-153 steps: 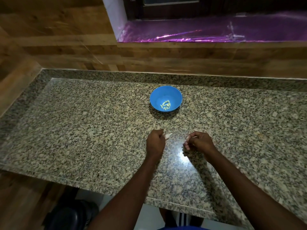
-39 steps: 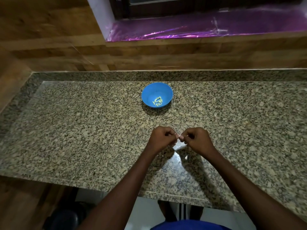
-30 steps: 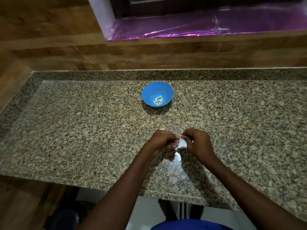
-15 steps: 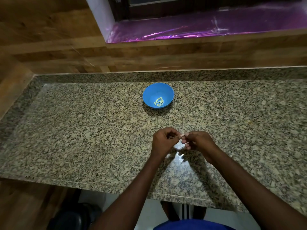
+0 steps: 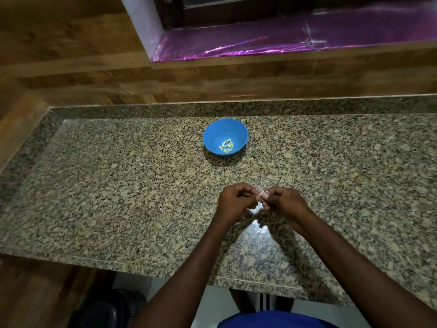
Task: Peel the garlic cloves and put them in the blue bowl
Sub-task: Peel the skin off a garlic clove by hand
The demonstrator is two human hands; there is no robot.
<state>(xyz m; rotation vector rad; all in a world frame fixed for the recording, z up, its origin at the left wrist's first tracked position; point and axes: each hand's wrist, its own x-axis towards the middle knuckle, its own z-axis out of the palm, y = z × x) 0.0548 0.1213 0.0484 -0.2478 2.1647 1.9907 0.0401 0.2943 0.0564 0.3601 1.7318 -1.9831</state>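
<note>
Two bare hands meet just above the granite countertop [image 5: 118,185], on the near side of the blue bowl [image 5: 225,136] and a little to its right. Left hand [image 5: 236,201]: fingers curled in, thumb and fingertips pinching toward the gap between the hands. Right hand [image 5: 283,202]: fingers curled too, pinching a small pale garlic clove [image 5: 262,194] at the fingertips. The clove sits right between the two hands, both touching it as far as I can see; only a pale pinkish bit shows, the rest hidden by the fingers. Can't tell how much skin is on it.

Blue bowl stands upright on the countertop, well apart from the hands, toward the back wall. Several peeled garlic cloves [image 5: 226,146] lie in a small cluster on the bowl's bottom, nearer its front side, yellowish-white, touching one another.

A bright glare patch on the stone lies just on the near side of the hands, with their shadows over it. Behind the bowl the raised granite edge runs along a wood-panelled wall [image 5: 71,55]. Above and right of the bowl, a ledge covered in shiny purple film [image 5: 295,43]. Nearer than the counter edge, below the bowl: pale floor, a dark rounded object [image 5: 104,311] at lower left, and a strip of blue clothing [image 5: 272,321] at the bottom.
</note>
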